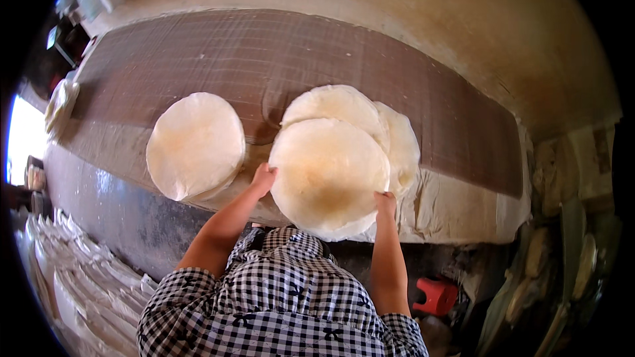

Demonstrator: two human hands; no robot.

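A large, thin round flatbread sheet [327, 172], pale with light brown patches, is held between my hands over the front of the table. My left hand [264, 177] pinches its left edge, and my right hand [385, 202] grips its lower right edge. Beneath and behind it lie more pale round sheets [334, 102], overlapping, with another one [402, 149] jutting out at the right. Off to my left rests a separate round stack [195, 145] of similar sheets. How many sheets my fingers hold is hard to see.
The long table has a brown striped top [264, 46] and a pale cloth [456, 205] along its front edge. Folded whitish sheets [86, 291] are piled at the lower left. A red stool [436, 295] stands below the table at the right. A bundled cloth [61, 107] lies at the far left end.
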